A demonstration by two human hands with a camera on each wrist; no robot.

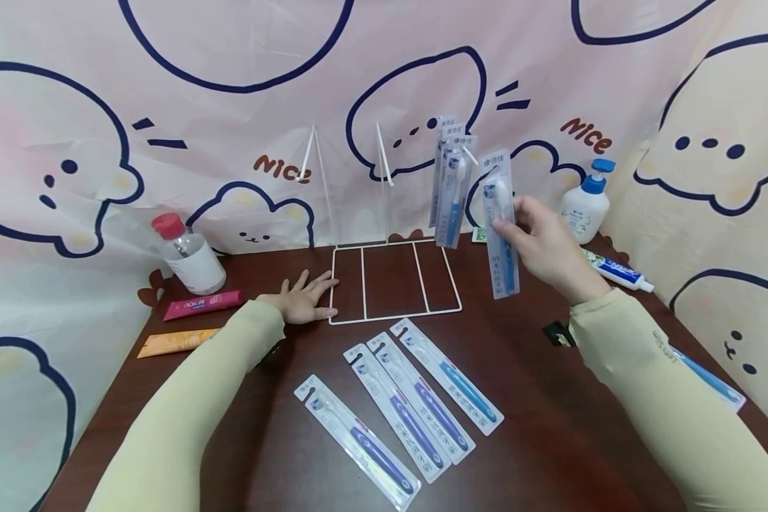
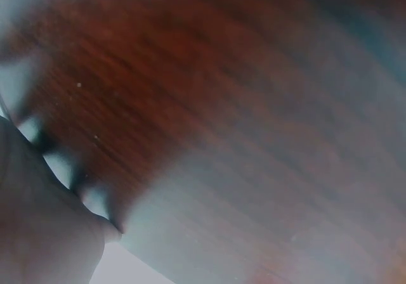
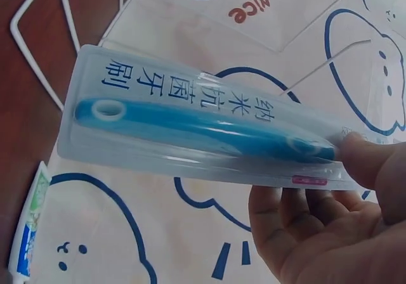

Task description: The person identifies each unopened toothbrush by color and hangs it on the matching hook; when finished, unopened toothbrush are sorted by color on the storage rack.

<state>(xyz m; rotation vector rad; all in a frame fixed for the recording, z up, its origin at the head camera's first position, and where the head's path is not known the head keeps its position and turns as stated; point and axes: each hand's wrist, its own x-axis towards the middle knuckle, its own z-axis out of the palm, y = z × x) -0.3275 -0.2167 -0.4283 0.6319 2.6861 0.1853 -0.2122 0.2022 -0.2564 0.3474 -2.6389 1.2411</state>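
My right hand (image 1: 547,242) pinches a packaged toothbrush (image 1: 502,249) with a blue handle, held upright in front of the rack's right hook. In the right wrist view the toothbrush (image 3: 209,129) lies between thumb and fingers. Several packaged toothbrushes (image 1: 453,203) hang on that hook of a white wire rack (image 1: 397,316); two other hooks hold nothing. My left hand (image 1: 302,300) rests on the table with fingers spread, touching the left side of the rack's base. The left wrist view shows part of that hand (image 2: 51,227), blurred, above brown wood.
Several packaged toothbrushes (image 1: 365,444), with purple or blue handles, lie on the table before the rack. At left are a red-capped bottle (image 1: 195,263), a pink tube (image 1: 201,306) and an orange tube (image 1: 176,343). A pump bottle (image 1: 585,210) and toothpaste tube (image 1: 617,272) are at right.
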